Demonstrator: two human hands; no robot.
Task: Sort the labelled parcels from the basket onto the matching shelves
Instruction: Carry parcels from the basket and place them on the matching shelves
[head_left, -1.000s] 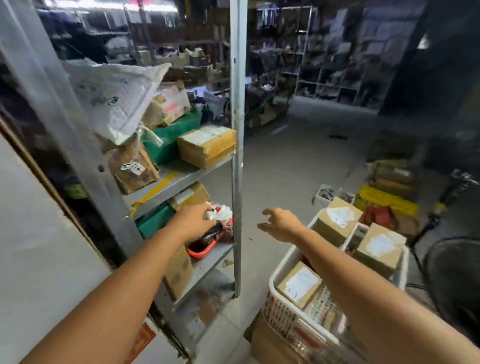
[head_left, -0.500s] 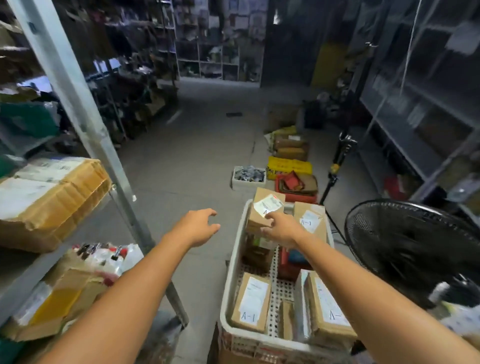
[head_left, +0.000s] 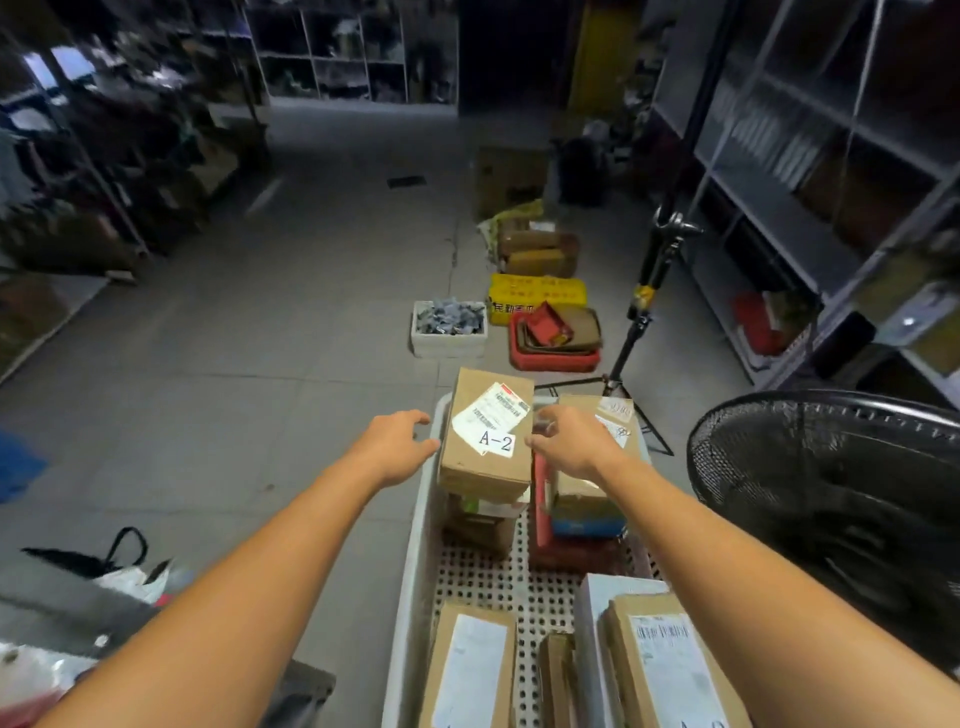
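A white perforated basket (head_left: 415, 571) stands on the floor in front of me with several brown cardboard parcels inside. The top parcel at its far end (head_left: 485, 431) carries a white label reading A-2. My left hand (head_left: 397, 441) hovers just left of that parcel, fingers spread and loosely bent, holding nothing. My right hand (head_left: 566, 439) is at the parcel's right edge, fingers curled toward it; a grip is not plain. Behind my right hand is another labelled parcel (head_left: 605, 415). Nearer parcels (head_left: 470, 670) lie flat at the basket's near end.
A black floor fan (head_left: 831, 499) stands close on the right. A tripod stand (head_left: 639, 312) rises beyond the basket. A white foam box (head_left: 449, 332), a red tray (head_left: 553, 343) and a yellow crate (head_left: 537, 296) sit on the floor ahead. Shelving lines both sides.
My view swung from the left shelf to the basket. Both hands moved from the shelf to either side of the A-2 parcel.
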